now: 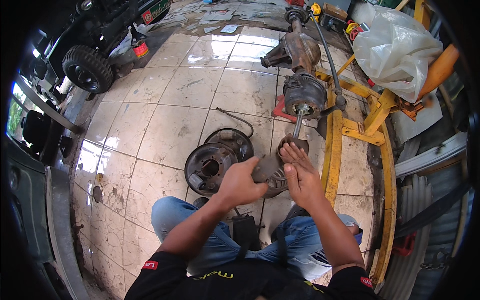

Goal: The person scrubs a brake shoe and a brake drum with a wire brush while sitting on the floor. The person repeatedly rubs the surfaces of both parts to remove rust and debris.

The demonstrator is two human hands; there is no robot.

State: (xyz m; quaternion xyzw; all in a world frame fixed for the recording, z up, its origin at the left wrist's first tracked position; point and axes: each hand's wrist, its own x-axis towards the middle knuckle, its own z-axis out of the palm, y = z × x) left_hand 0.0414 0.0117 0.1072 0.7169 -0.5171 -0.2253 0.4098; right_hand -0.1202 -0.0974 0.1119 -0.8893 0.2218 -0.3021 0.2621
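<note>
Left grip (242,182): curled round blurred dark part (268,170) | Right grip (302,175): flat, fingers extended at flange (304,143), apparently steadying shaft (298,125) | Shaft: 1 o'clock, projecting from axle (305,52) | Plates (221,156): 11 o'clock, floor (160,130)

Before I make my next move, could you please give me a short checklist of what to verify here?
1. Left hand closed on the blurred dark object: ok, it appears curled around it.
2. Right hand touching the shaft's flared end: cannot tell; they overlap in view.
3. Shaft lined up with the rusty drum: ok, it runs to the drum's centre.
4. Gloves worn: not ok, both hands are bare.
5. Round brake plates off the shaft: ok, they lie left of it on the tiles.
</note>
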